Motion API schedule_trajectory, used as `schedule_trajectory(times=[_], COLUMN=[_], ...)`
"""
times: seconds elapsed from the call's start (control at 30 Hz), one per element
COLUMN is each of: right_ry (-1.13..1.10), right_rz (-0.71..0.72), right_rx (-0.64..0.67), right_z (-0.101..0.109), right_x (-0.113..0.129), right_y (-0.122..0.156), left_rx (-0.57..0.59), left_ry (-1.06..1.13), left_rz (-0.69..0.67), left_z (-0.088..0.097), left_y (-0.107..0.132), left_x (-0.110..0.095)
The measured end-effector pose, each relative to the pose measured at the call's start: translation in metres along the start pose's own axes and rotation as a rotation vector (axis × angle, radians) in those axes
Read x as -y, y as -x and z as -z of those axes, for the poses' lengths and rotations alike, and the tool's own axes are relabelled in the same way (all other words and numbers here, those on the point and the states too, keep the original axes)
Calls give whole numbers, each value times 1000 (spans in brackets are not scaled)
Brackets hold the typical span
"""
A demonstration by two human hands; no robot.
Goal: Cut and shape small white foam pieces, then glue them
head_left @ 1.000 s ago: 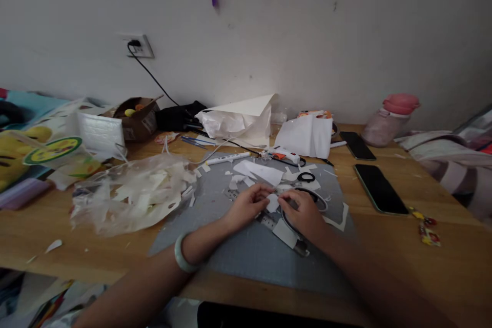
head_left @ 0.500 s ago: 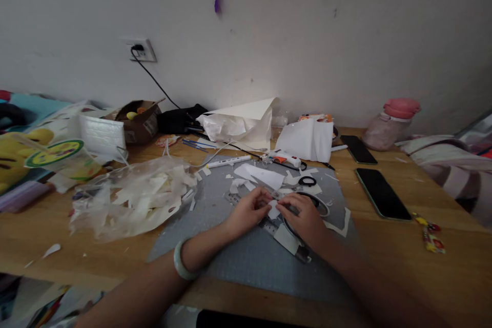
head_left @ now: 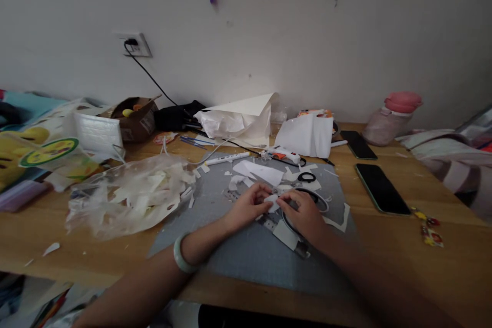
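Observation:
My left hand [head_left: 248, 206] and my right hand [head_left: 303, 212] meet over a grey cutting mat [head_left: 246, 246]. Both pinch a small white paper piece [head_left: 272, 201] between their fingertips. A pale green bangle [head_left: 180, 256] sits on my left wrist. Under my hands lie a ruler [head_left: 269, 224], white paper scraps [head_left: 259, 171] and black-handled scissors [head_left: 306, 177]. A black ring-shaped band [head_left: 319, 200] lies beside my right hand.
A clear plastic bag of paper offcuts [head_left: 130, 195] lies left of the mat. Two dark phones [head_left: 380, 189] rest at the right, with a pink bottle [head_left: 392, 118] behind. A glue gun [head_left: 282, 154], folded white sheets [head_left: 307, 136], a cardboard box [head_left: 136, 115] and a wall socket [head_left: 134, 44] line the back.
My hands stay together on the paper piece, with only small finger shifts. The view has bobbed slightly down and back up.

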State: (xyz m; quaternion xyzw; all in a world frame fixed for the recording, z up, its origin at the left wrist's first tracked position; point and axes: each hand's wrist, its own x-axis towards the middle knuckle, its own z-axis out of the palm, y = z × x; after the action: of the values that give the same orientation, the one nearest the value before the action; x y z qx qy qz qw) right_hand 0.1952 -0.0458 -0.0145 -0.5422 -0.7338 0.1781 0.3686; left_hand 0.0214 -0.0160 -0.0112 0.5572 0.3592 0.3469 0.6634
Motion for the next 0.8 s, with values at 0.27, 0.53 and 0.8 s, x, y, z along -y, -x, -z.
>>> schedule_trajectory(times=[0.27,0.53,0.8], right_ry=[-6,-114,-59], right_rz=[-28,-76,-80], right_rx=[-7,-23,10], right_z=[0,0,-1], right_x=[1,-1,0], right_y=[-1,-2,-2], left_rx=[-29,-83,-40], left_ry=[15,-38,-15], left_rz=[45,29,52], left_z=[3,6,5], left_y=[2,-1,1], left_x=[-1,3,2])
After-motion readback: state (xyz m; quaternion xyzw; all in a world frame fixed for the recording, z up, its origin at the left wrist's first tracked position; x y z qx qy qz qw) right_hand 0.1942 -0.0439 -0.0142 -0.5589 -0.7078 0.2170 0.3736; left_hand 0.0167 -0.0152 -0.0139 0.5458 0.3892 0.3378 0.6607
